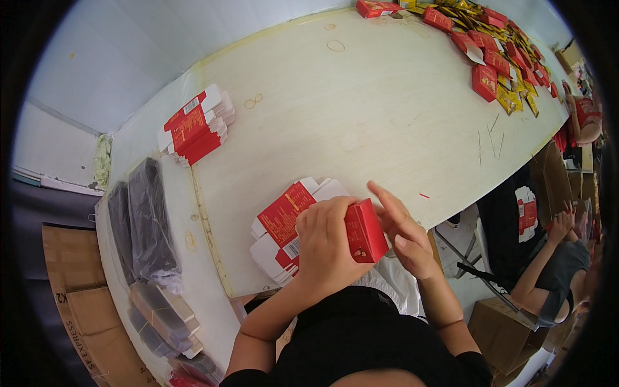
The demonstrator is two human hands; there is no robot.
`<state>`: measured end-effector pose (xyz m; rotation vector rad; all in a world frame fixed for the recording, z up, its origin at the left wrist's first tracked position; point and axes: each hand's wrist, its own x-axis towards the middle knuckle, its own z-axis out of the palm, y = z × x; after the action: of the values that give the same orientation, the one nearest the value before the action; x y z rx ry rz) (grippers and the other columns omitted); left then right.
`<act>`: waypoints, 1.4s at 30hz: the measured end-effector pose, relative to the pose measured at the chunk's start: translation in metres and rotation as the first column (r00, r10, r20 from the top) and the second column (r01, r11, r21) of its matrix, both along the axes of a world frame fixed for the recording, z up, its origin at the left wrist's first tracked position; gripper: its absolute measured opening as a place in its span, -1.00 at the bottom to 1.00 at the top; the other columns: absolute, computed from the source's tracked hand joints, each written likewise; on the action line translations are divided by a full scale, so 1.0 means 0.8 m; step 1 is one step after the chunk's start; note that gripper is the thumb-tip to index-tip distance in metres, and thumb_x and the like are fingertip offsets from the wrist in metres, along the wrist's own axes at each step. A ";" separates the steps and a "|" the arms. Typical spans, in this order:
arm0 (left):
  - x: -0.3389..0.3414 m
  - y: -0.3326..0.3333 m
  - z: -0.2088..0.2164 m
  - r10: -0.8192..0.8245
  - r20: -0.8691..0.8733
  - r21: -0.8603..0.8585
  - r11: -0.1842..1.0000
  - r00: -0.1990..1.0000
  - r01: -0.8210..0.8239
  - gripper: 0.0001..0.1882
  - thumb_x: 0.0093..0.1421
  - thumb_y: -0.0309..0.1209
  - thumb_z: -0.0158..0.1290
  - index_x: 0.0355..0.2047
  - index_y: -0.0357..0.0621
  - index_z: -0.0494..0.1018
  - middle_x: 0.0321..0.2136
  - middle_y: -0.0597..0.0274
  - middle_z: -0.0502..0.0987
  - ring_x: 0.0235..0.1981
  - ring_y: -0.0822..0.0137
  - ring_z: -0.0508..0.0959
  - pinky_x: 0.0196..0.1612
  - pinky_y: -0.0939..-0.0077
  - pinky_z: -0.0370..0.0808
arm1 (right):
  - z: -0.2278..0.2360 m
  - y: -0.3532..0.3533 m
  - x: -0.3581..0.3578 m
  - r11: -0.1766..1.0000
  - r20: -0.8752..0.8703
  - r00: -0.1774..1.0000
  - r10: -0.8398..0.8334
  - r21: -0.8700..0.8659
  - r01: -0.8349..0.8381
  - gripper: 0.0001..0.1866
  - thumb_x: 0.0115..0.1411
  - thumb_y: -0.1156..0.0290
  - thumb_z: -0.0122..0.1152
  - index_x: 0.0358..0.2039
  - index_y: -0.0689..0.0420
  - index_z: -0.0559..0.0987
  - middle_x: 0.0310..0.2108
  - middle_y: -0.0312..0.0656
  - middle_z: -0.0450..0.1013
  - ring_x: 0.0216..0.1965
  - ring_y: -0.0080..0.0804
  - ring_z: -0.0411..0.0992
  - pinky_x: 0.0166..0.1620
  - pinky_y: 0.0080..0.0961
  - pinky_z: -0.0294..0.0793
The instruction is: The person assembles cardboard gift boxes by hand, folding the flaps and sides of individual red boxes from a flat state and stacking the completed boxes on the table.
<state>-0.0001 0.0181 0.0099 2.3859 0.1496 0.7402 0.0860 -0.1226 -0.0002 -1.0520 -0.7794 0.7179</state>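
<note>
Close to my body, my left hand (330,242) is wrapped round a small red carton (366,231), folded up into a box shape. My right hand (405,235) is held beside the carton's right side, fingers stretched out and apart. Whether its fingertips touch the carton is hard to tell. Under and left of my left hand lies a stack of flat red-and-white carton blanks (280,222) on the table. My left hand hides part of that stack.
Another stack of flat blanks (196,126) sits at the table's left. Red boxes (485,80) and gold sachets (508,100) are heaped at the far right. Dark plastic-wrapped bundles (151,216) lie at the left edge. A co-worker (548,271) sits at right, near cardboard boxes (503,332).
</note>
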 end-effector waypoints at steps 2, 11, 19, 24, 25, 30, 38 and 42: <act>0.000 -0.003 0.001 -0.007 -0.027 0.042 0.999 1.000 0.008 -0.21 -0.26 -0.30 0.33 0.00 -0.20 0.22 -0.14 0.06 0.38 -0.11 0.06 0.39 -0.06 0.13 0.23 | 0.007 0.003 0.010 0.994 0.398 0.915 -0.057 -0.066 0.090 -0.37 0.21 0.33 -0.11 0.28 0.25 0.13 0.32 0.10 -0.05 0.30 -0.06 0.06 0.29 -0.24 0.02; -0.001 -0.005 -0.014 0.015 -0.053 0.123 0.992 0.998 -0.008 -0.26 -0.22 -0.30 0.29 -0.01 -0.25 0.25 -0.12 0.10 0.39 -0.10 0.09 0.37 -0.08 0.15 0.21 | 0.000 0.018 -0.006 0.961 0.641 0.760 -0.105 -0.130 0.242 -0.37 0.16 0.45 -0.02 0.25 0.30 0.15 0.26 0.18 0.06 0.25 0.10 0.12 0.25 -0.25 0.09; -0.002 0.006 0.004 -0.165 -0.112 0.099 0.979 0.980 0.176 0.08 -0.23 -0.11 0.37 0.20 -0.38 0.05 0.09 -0.17 0.20 0.12 -0.10 0.19 0.13 0.01 0.13 | 0.017 -0.018 0.022 0.814 0.144 0.985 0.098 -0.581 0.004 -0.31 0.28 0.33 -0.09 0.35 0.08 -0.10 0.05 0.12 0.32 0.00 -0.11 0.38 0.07 -0.32 0.34; -0.024 0.067 0.002 -0.012 -0.147 0.121 0.992 0.989 0.029 0.12 -0.30 0.05 0.36 0.18 -0.27 0.10 0.15 -0.18 0.12 0.16 -0.15 0.13 0.17 -0.09 0.05 | 0.053 -0.066 0.256 0.877 -0.188 0.865 -0.466 0.032 0.479 -0.30 0.27 -0.16 -0.16 0.23 0.08 0.15 0.01 -0.11 0.37 -0.08 -0.33 0.41 -0.02 -0.45 0.40; -0.024 0.076 -0.003 0.015 -0.239 0.179 0.983 0.971 0.029 0.12 -0.32 0.05 0.36 0.18 -0.27 0.11 0.15 -0.17 0.12 0.17 -0.14 0.12 0.18 -0.10 0.04 | 0.076 -0.083 0.306 0.798 -0.262 0.796 -0.545 0.131 0.589 -0.23 0.31 -0.11 -0.23 0.31 0.12 -0.13 0.27 -0.06 0.01 0.13 -0.16 0.29 0.18 -0.26 0.19; -0.035 0.102 -0.037 0.122 -0.554 0.228 0.974 0.823 0.009 0.14 -0.35 0.07 0.36 0.18 -0.25 0.12 0.14 -0.11 0.16 0.19 -0.06 0.15 0.19 -0.11 0.03 | 0.070 -0.032 0.263 0.748 -0.106 0.742 -0.662 -0.151 0.647 -0.29 0.28 0.09 -0.05 0.30 0.08 -0.06 0.30 -0.01 -0.08 0.07 -0.18 0.37 0.05 -0.27 0.33; -0.029 0.087 -0.019 0.068 -0.556 0.235 0.969 0.828 0.078 0.11 -0.32 -0.03 0.37 0.20 -0.23 0.11 0.14 -0.01 0.20 0.16 0.01 0.21 0.18 0.07 0.13 | -0.007 -0.015 0.124 0.851 0.094 0.949 -0.302 -0.421 0.313 -0.47 0.22 0.46 0.05 0.19 0.17 0.19 0.21 -0.13 0.12 -0.08 -0.39 0.42 -0.11 -0.51 0.41; -0.035 0.082 -0.016 0.109 -0.515 0.230 0.973 0.850 0.014 0.09 -0.30 -0.11 0.38 0.21 -0.23 0.09 0.15 0.00 0.18 0.16 0.02 0.22 0.17 0.13 0.18 | -0.015 -0.013 0.086 0.890 0.149 0.970 -0.190 -0.392 0.234 -0.48 0.18 0.55 0.05 0.16 0.18 0.22 0.19 -0.13 0.13 -0.14 -0.43 0.42 -0.14 -0.53 0.41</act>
<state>-0.0280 0.0835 -0.0025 2.7631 0.3702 0.1011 0.1545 -0.1334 -0.0120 -1.5417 -0.6028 0.6524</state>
